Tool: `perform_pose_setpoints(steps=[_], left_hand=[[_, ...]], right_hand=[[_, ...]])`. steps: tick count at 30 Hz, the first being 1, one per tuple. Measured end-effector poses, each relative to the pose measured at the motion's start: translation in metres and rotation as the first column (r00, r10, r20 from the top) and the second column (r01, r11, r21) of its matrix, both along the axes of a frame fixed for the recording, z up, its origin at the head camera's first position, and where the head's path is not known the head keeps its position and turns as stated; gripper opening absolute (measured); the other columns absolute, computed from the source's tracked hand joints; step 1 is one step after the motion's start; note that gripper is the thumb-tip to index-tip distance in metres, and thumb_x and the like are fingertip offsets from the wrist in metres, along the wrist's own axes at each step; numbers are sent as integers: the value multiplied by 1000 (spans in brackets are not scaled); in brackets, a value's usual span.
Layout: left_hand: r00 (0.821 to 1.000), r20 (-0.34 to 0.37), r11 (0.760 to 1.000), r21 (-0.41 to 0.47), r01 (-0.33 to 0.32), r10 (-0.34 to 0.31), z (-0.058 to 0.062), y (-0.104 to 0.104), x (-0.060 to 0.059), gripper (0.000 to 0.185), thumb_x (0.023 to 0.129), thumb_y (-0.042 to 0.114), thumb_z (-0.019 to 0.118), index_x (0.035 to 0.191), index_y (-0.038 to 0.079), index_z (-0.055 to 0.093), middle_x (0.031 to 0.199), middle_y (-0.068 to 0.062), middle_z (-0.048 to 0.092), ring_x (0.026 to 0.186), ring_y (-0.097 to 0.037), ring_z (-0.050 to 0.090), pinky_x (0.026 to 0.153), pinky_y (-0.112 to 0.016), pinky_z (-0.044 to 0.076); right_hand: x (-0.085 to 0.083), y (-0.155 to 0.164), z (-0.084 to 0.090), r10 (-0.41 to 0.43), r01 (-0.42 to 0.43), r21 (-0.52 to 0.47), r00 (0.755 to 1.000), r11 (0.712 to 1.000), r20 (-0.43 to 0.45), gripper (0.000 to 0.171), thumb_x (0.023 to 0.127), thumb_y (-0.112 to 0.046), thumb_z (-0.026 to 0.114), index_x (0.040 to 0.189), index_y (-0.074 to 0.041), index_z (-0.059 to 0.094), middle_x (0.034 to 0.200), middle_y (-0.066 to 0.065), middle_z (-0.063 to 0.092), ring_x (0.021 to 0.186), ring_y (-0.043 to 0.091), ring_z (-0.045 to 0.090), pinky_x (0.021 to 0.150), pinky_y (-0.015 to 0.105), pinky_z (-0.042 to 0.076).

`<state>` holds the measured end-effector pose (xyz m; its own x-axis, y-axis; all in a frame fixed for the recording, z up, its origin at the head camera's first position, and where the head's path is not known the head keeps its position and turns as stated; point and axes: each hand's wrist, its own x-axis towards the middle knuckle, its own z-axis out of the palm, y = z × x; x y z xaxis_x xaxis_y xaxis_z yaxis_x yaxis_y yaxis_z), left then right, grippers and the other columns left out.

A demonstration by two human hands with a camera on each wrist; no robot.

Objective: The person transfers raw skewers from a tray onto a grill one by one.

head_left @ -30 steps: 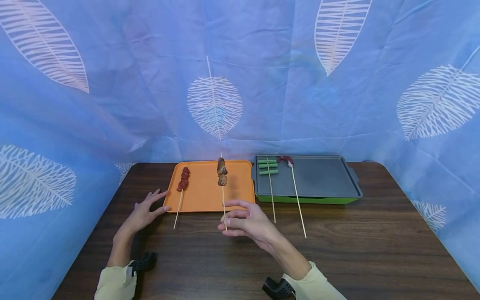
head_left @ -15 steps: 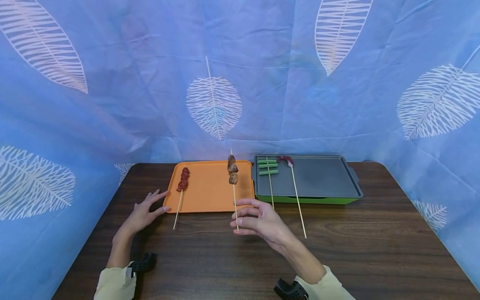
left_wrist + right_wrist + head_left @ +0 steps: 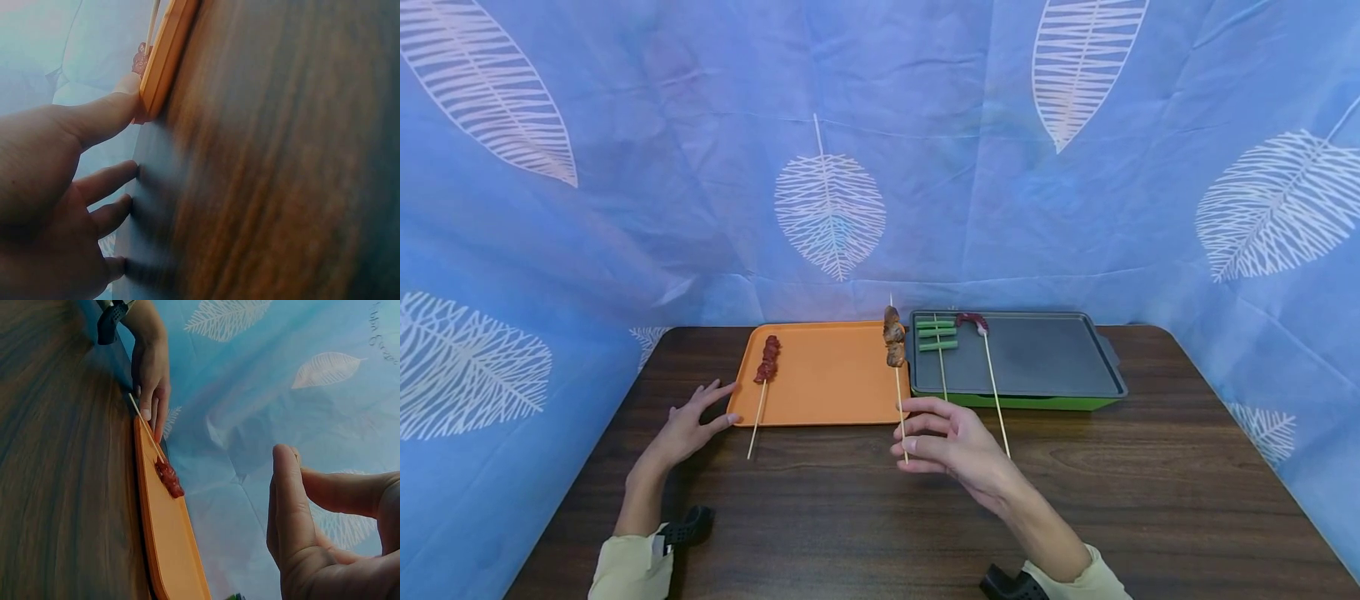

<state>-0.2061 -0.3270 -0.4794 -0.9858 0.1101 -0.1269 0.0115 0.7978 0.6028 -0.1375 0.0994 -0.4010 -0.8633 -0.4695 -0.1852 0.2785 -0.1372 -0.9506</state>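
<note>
In the head view my right hand point(image 3: 955, 446) pinches the lower stick of a brown meat skewer point(image 3: 894, 337). The skewer is raised, its meat overlapping the right end of the orange tray point(image 3: 827, 396). The right wrist view shows this hand's point(image 3: 297, 525) thumb and fingers together, with the skewer hidden. My left hand point(image 3: 692, 425) has its fingers spread at the tray's left edge. Its thumb point(image 3: 112, 115) touches the tray's corner in the left wrist view. A red meat skewer point(image 3: 767, 360) lies on the tray, its stick reaching over the near edge.
Right of the tray stands a dark grey grill plate point(image 3: 1045, 358) on a green base point(image 3: 1037, 402). A green vegetable skewer point(image 3: 937, 333) and a purplish-red curled skewer point(image 3: 973, 321) lie on its left part, sticks overhanging the front. A blue leaf-patterned cloth point(image 3: 925, 208) hangs behind the table point(image 3: 820, 517).
My right hand has moved rightward with the brown meat skewer, from over the tray's middle to its right end. The left hand has stayed where it was.
</note>
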Motion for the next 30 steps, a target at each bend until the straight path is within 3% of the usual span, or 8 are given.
perform_pose_setpoints(steps=[19,30], left_hand=[[1000,-12,1000,15,-3,3,-4,-4,1,67,93,42,62,150,16,38,159,-29,17,146,-54,1,102,-82,-7],[1000,-5,1000,0,-12,12,-3,-2,-2,66,94,43,61,150,17,39,159,-29,18,146,-54,3,102,-82,-7]], right_hand=[[0,47,-1,-22,24,48,999,999,-29,60,91,-9,67,143,0,38,113,9,65,104,24,71,91,41,56],[-8,76,-2,-74,80,97,995,992,-60,65,93,-9,65,148,0,31,117,10,64,109,26,69,92,41,56]])
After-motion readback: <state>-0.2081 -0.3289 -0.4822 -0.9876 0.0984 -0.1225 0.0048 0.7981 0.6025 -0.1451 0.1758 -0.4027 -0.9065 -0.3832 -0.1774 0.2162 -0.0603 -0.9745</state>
